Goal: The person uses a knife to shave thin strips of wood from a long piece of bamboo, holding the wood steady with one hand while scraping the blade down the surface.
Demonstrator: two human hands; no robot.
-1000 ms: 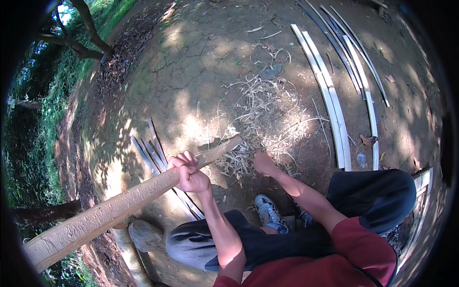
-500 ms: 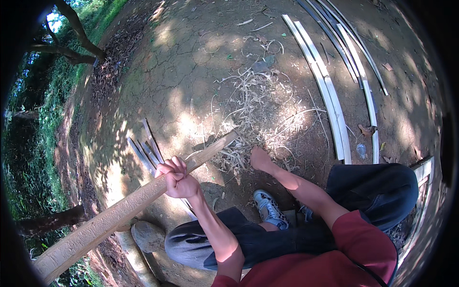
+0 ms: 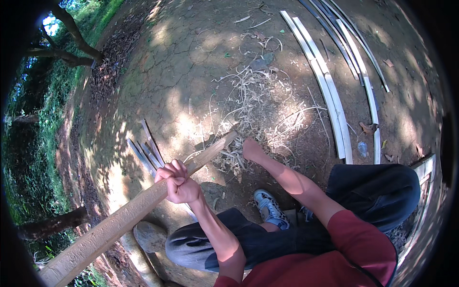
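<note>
A long wooden beam [image 3: 112, 222] slants from the lower left up to the pile of pale shavings [image 3: 258, 95]. My left hand [image 3: 178, 181] is closed in a fist over the beam's middle, thumb against curled fingers; what lies inside it is hidden. Several thin strips [image 3: 149, 148] fan out behind the beam beside this hand, and a pale length shows below it. My right hand [image 3: 251, 149] is closed too, back of the hand upward, just right of the beam's far end [image 3: 229, 138]. Its fingers are out of sight, and anything in them cannot be made out.
Long pale strips [image 3: 330, 100] and darker ones [image 3: 342, 40] lie on the ground at the right. A rounded stone [image 3: 150, 236] and a log [image 3: 138, 258] sit by my left knee. Trees [image 3: 76, 31] and greenery border the left. A clear plastic scrap [image 3: 362, 149] lies near my right knee.
My right hand has moved left and slightly up, closer to the beam's far end. My left hand stays closed at the same place over the beam.
</note>
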